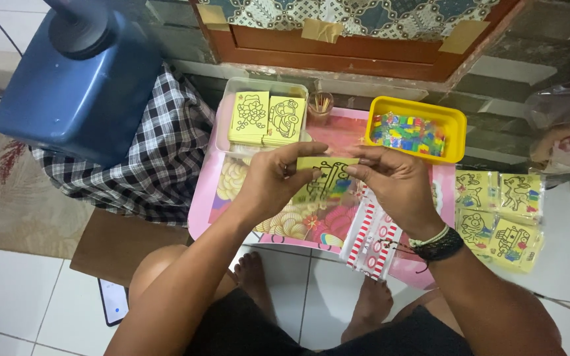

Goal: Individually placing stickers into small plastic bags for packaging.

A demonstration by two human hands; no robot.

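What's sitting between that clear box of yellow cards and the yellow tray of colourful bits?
In the head view, a small clear cup of thin sticks stands between the clear box and the yellow tray, on the pink table.

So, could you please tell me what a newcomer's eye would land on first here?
Probably the small yellow card with a black line drawing, held between the left hand and right hand over the pink picture-printed table. Next, the bright yellow plastic tray of colourful packets behind, and the big dark blue plastic jug at far left.
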